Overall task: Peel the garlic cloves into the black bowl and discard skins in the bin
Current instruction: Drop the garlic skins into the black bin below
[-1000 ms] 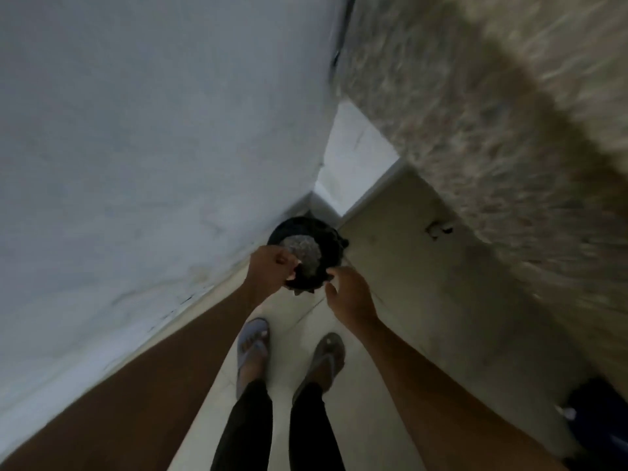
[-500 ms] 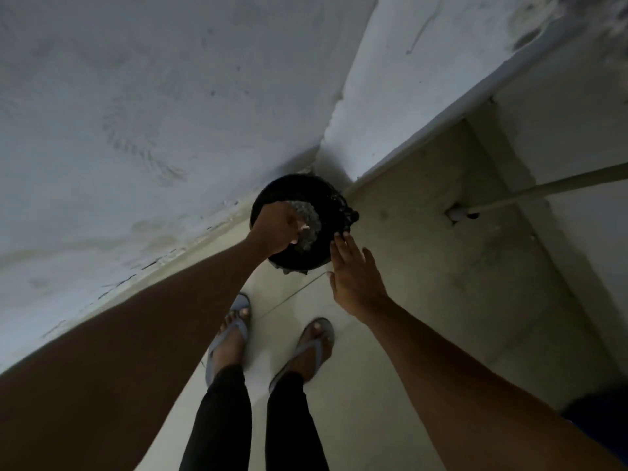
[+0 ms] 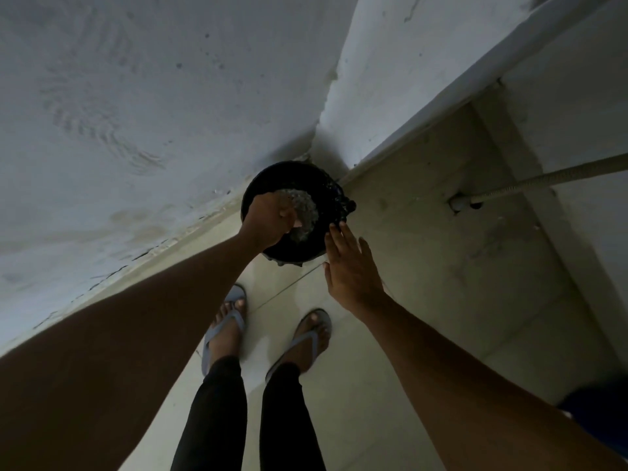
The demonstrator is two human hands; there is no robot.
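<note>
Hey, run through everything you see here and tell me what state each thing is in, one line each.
bin: open, lined with a black bag, pale scraps inside
left hand: fingers curled, over the bin's mouth
right hand: fingers straight, beside the bin's rim
hose: plugged into the wall

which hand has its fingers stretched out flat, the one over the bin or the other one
The right hand, beside the black bin, has straight fingers. The left hand is curled over the bin's opening.
</note>
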